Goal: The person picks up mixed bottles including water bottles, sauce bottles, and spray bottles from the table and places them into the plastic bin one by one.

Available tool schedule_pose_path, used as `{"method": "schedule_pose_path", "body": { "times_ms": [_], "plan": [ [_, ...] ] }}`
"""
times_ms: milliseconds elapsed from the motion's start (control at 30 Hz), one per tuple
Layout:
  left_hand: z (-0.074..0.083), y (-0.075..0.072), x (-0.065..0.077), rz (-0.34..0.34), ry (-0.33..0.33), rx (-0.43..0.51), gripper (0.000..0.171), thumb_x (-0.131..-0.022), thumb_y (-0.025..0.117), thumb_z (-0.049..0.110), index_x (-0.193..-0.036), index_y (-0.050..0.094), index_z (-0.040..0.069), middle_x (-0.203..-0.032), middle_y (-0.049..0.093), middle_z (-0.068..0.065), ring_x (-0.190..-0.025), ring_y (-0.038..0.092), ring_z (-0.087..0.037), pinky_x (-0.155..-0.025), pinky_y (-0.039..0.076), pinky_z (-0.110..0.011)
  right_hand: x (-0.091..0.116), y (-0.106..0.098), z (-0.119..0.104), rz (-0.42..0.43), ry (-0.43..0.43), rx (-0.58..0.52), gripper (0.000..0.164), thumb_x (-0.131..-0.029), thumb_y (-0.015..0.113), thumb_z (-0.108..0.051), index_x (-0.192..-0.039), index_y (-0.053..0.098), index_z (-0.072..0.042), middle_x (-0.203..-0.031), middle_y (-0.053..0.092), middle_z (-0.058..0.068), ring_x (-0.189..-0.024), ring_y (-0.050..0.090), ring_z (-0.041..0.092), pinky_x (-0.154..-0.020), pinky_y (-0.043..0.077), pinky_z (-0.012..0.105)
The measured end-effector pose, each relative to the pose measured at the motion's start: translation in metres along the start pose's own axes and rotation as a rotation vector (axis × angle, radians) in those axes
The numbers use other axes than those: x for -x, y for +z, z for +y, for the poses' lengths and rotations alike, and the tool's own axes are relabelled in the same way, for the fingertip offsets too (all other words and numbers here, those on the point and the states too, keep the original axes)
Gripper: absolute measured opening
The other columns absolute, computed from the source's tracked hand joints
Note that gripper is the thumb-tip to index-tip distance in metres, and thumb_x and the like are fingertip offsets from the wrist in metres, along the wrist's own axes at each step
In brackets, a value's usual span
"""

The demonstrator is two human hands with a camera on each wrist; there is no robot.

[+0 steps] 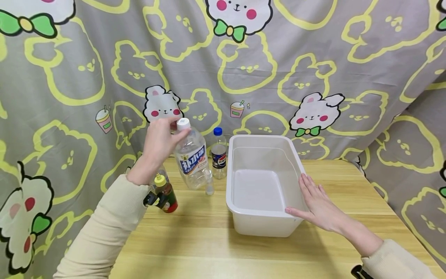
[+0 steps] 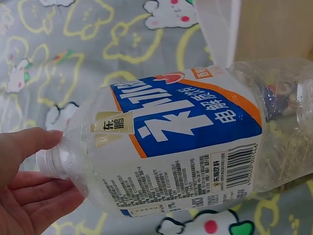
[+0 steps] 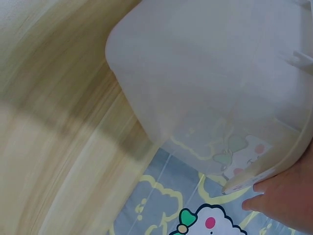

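My left hand (image 1: pixel 158 141) pinches a large clear plastic bottle (image 1: pixel 191 162) at its neck, just under the white cap. The bottle looks drained of drink, bears a blue, white and orange label, and leans a little; whether its base touches the table cannot be told. In the left wrist view, thumb and fingers (image 2: pixel 46 196) lie on either side of the neck. My right hand (image 1: pixel 318 203) rests on the near right rim of a white plastic tub (image 1: pixel 266 225), fingers straight along the side. The tub's inside shows only its bare floor.
A bottle with a blue cap (image 1: pixel 219 153) and dark label stands left of the tub. In front of it is a small clear bottle (image 1: pixel 209 185). A yellow-capped sauce bottle (image 1: pixel 168 199) stands near my left wrist. A patterned curtain (image 1: pixel 251 77) hangs behind the wooden table (image 1: pixel 195 248).
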State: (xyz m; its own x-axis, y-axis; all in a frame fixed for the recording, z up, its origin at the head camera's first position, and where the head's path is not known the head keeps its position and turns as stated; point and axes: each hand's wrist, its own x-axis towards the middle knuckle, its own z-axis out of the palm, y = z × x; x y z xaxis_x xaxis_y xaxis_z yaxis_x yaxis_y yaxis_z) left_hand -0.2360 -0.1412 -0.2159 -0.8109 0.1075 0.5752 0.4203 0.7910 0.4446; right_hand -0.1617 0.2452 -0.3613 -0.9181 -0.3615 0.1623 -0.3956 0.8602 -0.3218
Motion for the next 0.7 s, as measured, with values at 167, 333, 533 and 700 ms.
{"method": "schedule_pose_path", "body": {
  "times_ms": [167,333,533,700],
  "plan": [
    [0.013,-0.004,-0.004,0.000,0.022,-0.010,0.033,-0.079,0.068,0.019,-0.105,0.062,0.000,-0.088,0.065,-0.014,-0.078,0.059,-0.023,-0.070,0.047,-0.036,0.000,0.001,0.000,-0.001,0.001,0.000,0.094,-0.081,0.054,-0.052,-0.136,0.010,0.012,-0.143,0.002,0.027,-0.131,0.001,0.036,-0.102,0.003,0.054],
    [0.028,-0.007,-0.008,0.002,0.066,-0.004,0.031,-0.079,0.067,0.017,-0.103,0.062,-0.001,-0.086,0.065,-0.014,-0.076,0.060,-0.023,-0.068,0.048,-0.036,0.000,0.001,-0.001,-0.003,0.000,-0.002,0.094,-0.081,0.054,-0.052,-0.136,0.010,0.012,-0.143,0.001,0.027,-0.131,0.000,0.036,-0.102,0.001,0.053],
    [0.047,-0.010,-0.014,0.012,0.119,0.003,0.027,-0.079,0.068,0.019,-0.098,0.064,0.001,-0.083,0.065,-0.011,-0.075,0.059,-0.021,-0.068,0.047,-0.033,0.000,0.000,0.000,-0.009,0.003,-0.002,0.094,-0.081,0.054,-0.051,-0.136,0.010,0.012,-0.142,0.001,0.027,-0.131,0.000,0.036,-0.102,0.002,0.053],
    [0.060,-0.010,-0.022,0.009,0.139,-0.002,0.020,-0.079,0.067,0.020,-0.090,0.065,0.003,-0.081,0.065,-0.009,-0.077,0.060,-0.020,-0.072,0.046,-0.031,0.000,0.000,0.000,-0.011,0.004,0.001,0.095,-0.081,0.054,-0.052,-0.136,0.010,0.012,-0.142,0.001,0.028,-0.131,0.000,0.036,-0.103,0.001,0.053]
  ]
}}
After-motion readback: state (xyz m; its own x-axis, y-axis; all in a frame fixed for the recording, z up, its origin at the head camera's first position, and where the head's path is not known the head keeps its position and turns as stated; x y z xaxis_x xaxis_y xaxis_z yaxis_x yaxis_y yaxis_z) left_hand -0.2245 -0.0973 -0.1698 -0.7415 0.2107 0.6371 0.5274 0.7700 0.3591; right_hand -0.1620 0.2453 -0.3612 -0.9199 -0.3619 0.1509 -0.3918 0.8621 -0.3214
